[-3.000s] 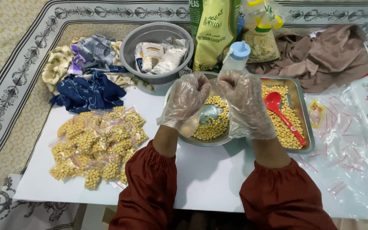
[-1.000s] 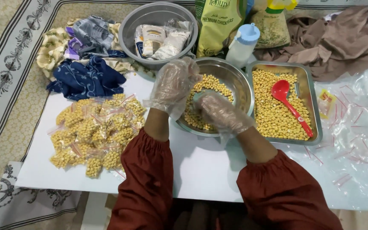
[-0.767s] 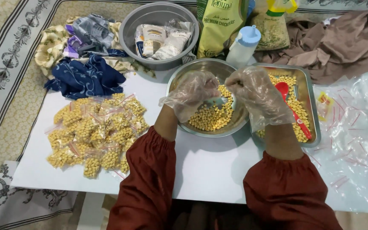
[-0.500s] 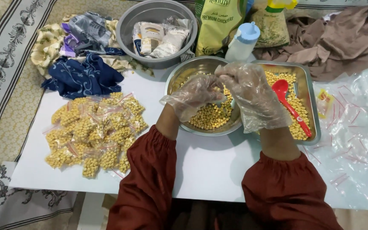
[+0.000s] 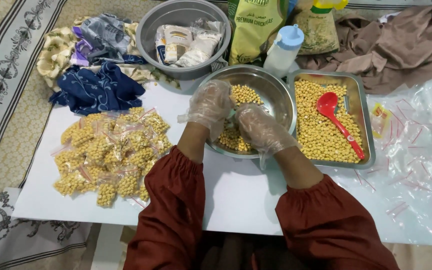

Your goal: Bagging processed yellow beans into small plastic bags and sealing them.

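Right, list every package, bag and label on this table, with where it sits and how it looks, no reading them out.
Tall green and yellow printed bag: far edge, behind the round steel bowl.
Clear sack of yellow grains: right of the green bag.
White and brown packets: inside the grey round basin.
Small clear filled zip bags: heaped at the left.
Empty clear red-striped zip bags: scattered at the right.
White bottle, blue cap: behind the bowl.

Both hands (image 5: pixel 236 120) hide whatever they pinch (fingertips overlapping), and the green bag (image 5: pixel 256 27) is cut off above.
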